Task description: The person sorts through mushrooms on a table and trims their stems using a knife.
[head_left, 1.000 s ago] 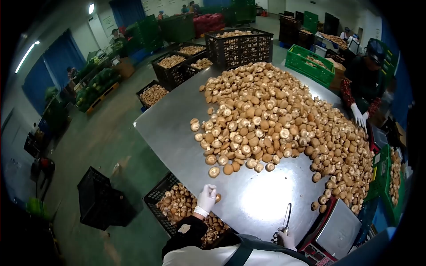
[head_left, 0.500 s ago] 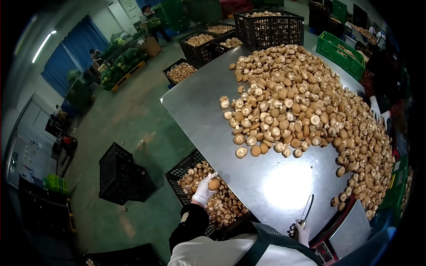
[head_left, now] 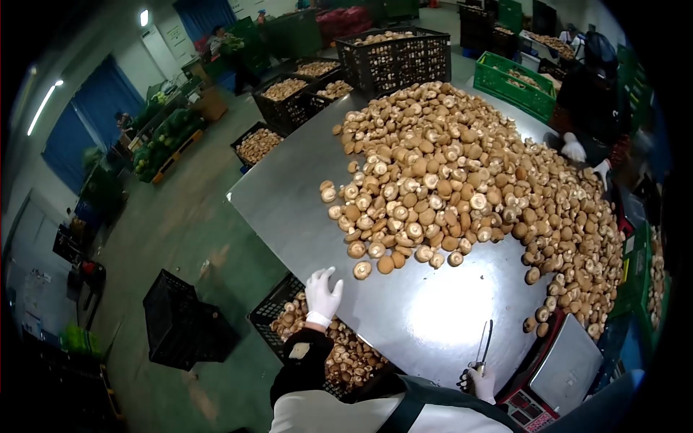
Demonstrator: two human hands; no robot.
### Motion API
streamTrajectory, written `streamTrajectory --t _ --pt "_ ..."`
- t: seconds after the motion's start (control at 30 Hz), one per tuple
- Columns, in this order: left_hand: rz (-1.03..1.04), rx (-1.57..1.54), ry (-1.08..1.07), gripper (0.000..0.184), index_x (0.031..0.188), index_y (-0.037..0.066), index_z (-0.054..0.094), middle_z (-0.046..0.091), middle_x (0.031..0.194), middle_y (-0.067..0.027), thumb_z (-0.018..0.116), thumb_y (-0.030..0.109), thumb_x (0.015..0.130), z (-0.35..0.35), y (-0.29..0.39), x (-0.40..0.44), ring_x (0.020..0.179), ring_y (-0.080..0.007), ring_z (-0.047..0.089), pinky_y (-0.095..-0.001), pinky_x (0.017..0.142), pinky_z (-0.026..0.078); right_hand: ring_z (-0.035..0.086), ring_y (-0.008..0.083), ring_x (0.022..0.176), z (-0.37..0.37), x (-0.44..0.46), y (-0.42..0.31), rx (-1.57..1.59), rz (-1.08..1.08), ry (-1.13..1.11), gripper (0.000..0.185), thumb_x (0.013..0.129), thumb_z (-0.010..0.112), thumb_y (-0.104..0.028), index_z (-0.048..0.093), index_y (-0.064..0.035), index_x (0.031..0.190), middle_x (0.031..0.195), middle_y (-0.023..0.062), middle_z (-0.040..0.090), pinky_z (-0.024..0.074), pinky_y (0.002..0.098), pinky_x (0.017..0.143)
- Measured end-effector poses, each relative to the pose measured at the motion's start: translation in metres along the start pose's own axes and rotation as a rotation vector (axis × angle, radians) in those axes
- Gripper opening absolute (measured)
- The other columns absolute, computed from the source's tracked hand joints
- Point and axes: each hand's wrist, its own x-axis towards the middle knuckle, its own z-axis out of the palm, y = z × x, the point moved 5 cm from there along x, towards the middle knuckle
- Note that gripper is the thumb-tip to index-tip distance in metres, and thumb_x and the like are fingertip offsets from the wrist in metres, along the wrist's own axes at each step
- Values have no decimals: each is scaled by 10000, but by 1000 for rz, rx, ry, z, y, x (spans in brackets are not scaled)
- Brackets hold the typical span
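Note:
My left hand [head_left: 323, 294], in a white glove, is raised over the near left edge of the steel table [head_left: 278, 206]. Its fingers are spread and hold nothing. Below it stands a black crate [head_left: 261, 315] with trimmed mushrooms [head_left: 350, 355] inside. My right hand [head_left: 482, 384], also gloved, is closed low over the table near its front edge. From it points a slim pair of scissors [head_left: 484, 343], blades up and slightly apart; their handles are mostly hidden. A large heap of brown-capped mushrooms [head_left: 433, 166] covers the far and right parts of the table.
A red scale [head_left: 567, 364] stands right of my right hand. Black crates [head_left: 393, 61] of mushrooms and a green crate [head_left: 514, 85] line the far side. Across the heap, a co-worker's gloved hand [head_left: 574, 148] shows. Stacked black crates [head_left: 177, 317] stand on the floor at left.
My left hand has let go of the mushroom it held over the crate and has risen towards the table edge, its fingers opening. My right hand still grips the scissors. The view has turned slightly.

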Motion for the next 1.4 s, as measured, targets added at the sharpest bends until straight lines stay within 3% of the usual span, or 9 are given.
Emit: streamTrajectory --t 0.37,0.47,0.67,0.83,0.93,0.97,1.0,1.23,1.4 --pt "19 -250 87 493 1290 48 496 501 1224 -206 614 210 840 92 -23 96 1151 -372 468 -425 984 383 621 176 635 7 10 -18 -164 -157 68 195 826 608 3 563 16 1016 779 103 628 532 285 569" --pt "21 -401 154 506 1321 49 467 490 1261 -200 604 170 848 100 -25 115 1185 -362 458 -410 1009 370 579 117 798 41 33 -87 -474 -383 33 184 817 655 -59 589 25 967 837 67 636 462 259 722" --pt "10 -582 86 491 1371 39 405 444 1373 -143 496 97 892 121 -10 160 1258 -301 425 -357 1055 322 512 102 720 140 136 -233 -782 -779 -79 242 836 634 -111 597 17 1038 783 38 577 444 223 703" --pt "-60 -785 47 470 1353 33 436 458 1372 -135 475 197 915 132 -27 169 1267 -281 422 -359 1051 319 527 147 1056 265 185 -345 -733 -843 -314 460 874 629 -172 488 -4 1279 1144 75 596 401 260 927" --pt "-57 -929 -3 499 1360 34 427 437 1389 -131 473 263 919 138 -18 173 1295 -277 385 -367 1072 284 493 172 1159 302 238 -352 -742 -946 -460 473 891 620 -257 506 -12 1278 1242 91 557 366 299 986" --pt "-46 -981 -20 510 1362 35 423 430 1395 -130 472 285 920 140 -11 175 1304 -276 372 -370 1079 272 492 238 1168 305 253 -342 -752 -617 -497 460 880 629 -302 541 -47 1252 1246 116 549 354 332 1000" --pt "-30 -1031 -37 522 1364 35 420 423 1400 -129 472 307 921 142 -1 177 1313 -275 360 -372 1086 261 489 300 1141 303 280 -335 -962 -925 -457 456 861 637 -348 568 -91 1230 1221 133 551 349 359 1000" --pt "81 -1098 -93 596 1351 29 425 419 1404 -127 467 444 926 147 53 179 1358 -281 303 -393 1121 206 459 269 1208 269 220 -324 -1064 -978 -279 428 838 621 -391 610 -113 1162 1257 74 537 320 381 1007" --pt "275 -807 -230 556 1296 95 518 488 1339 -140 653 220 772 137 104 165 1283 -332 400 -434 1089 292 543 277 1092 234 192 -302 -960 -841 -275 367 818 623 -321 634 -118 1124 1152 83 590 376 351 943"
